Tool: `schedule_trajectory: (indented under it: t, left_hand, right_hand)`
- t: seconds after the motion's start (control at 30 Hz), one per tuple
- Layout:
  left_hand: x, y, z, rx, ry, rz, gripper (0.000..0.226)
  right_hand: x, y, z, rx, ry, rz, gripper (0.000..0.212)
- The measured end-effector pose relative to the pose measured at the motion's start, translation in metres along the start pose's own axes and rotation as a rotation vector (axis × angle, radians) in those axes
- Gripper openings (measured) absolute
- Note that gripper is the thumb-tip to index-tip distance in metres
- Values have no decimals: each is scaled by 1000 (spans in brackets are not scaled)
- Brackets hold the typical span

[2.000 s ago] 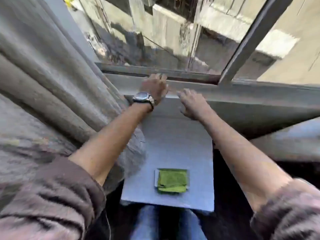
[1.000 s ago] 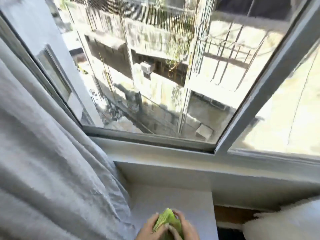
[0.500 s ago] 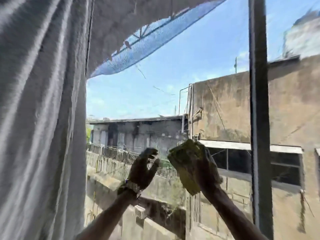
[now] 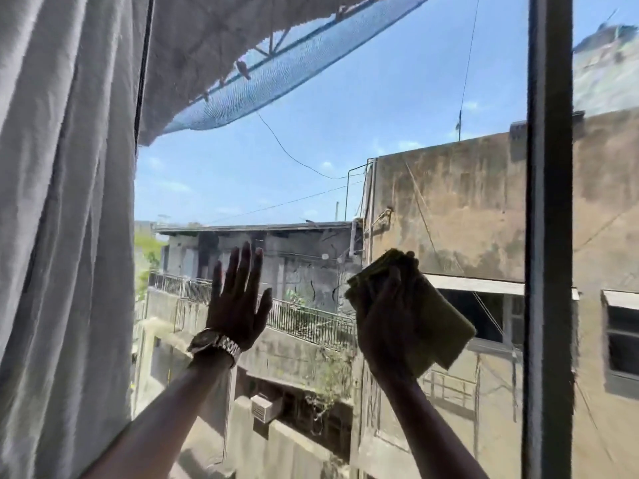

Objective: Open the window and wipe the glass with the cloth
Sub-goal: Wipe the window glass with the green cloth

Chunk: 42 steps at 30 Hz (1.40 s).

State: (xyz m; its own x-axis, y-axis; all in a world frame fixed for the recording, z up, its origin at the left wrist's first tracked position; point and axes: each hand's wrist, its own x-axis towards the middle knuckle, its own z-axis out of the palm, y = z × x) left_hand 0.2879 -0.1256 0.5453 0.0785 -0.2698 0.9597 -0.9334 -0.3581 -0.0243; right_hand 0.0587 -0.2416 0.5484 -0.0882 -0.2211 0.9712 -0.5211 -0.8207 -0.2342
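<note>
The window glass (image 4: 332, 160) fills the middle of the head view, between the curtain and a dark upright frame bar (image 4: 548, 236). My right hand (image 4: 387, 326) is raised against the pane and grips a folded green cloth (image 4: 446, 326), which hangs out to the right of my palm. My left hand (image 4: 238, 305), with a metal wristwatch below it, is lifted flat toward the glass with fingers spread and holds nothing. Both hands are dark against the bright sky. Whether the sash is slid open cannot be told from here.
A grey curtain (image 4: 65, 236) hangs along the whole left side, close to my left forearm. Blue netting (image 4: 294, 60) stretches across the top outside. Concrete buildings (image 4: 449, 209) and railings lie beyond the pane. A second pane (image 4: 608, 236) sits right of the bar.
Two seconds ago both hands were on the sill, then they picked the cloth off the white surface. My view swung up; the left hand spread flat, and the right hand shifted right with the cloth.
</note>
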Motion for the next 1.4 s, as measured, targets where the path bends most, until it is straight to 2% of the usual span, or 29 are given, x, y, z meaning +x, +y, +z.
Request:
schedule_trajectory:
  t: [0.1,0.2,0.3,0.37,0.47,0.57,0.63,0.73,0.83,0.87,0.9,1.0,1.07,1.1,1.23,1.27,1.3,1.33,1.4]
  left_hand:
    - [0,1,8,6,37,12,70]
    - [-3,-7,15,-14,69,30,70]
    - [-3,-8,18,-49,93,42,69]
    - [-3,-10,18,-51,116,51,68]
    - [-4,-12,18,-44,126,49,66]
    - [-5,-9,15,-61,122,37,67]
    - [-5,-7,14,-61,119,39,66]
    - [-5,-9,15,-53,128,45,66]
    - [-5,-9,16,-41,136,55,66]
    - [-4,-10,17,-39,133,54,66]
    - [-3,-11,16,-40,127,50,66]
    - [-2,-9,13,-31,125,42,66]
    - [-6,-6,11,-41,105,32,66]
    - [-9,-5,11,-42,105,25,66]
    - [-8,-9,19,-56,142,44,66]
    - [-6,-10,21,-56,160,48,66]
    - [-4,-11,21,-57,168,52,66]
    - [-3,-12,19,-59,169,58,65]
    - [-2,-11,15,-55,163,64,65]
  right_hand:
    - [28,15,-7,-40,-85,-183,76]
    - [71,6,-3,-249,-15,-282,71]
    - [89,-21,14,-270,14,-344,67]
    - [67,-26,24,-274,-68,-556,66]
    - [15,-3,19,-314,-286,-966,65]
    - [26,25,-4,-412,-385,-1170,68]
    - [61,33,-16,-465,-324,-1066,68]
    - [116,22,-26,-433,-168,-696,66]
    - [114,-5,-13,-359,-71,-506,66]
    - [98,-10,-4,-344,-84,-540,66]
    - [75,-11,6,-332,-146,-656,66]
    - [18,-3,7,-322,-409,-1118,66]
    - [36,5,-3,-353,-439,-1237,65]
    - [54,7,-6,-371,-409,-1160,66]
    - [133,-8,-15,-377,-113,-532,67]
    - [127,-14,-9,-359,-76,-473,68]
    - [108,-18,-2,-349,-90,-497,68]
    - [81,-19,5,-349,-151,-613,67]
    - [25,-10,7,-329,-293,-937,64]
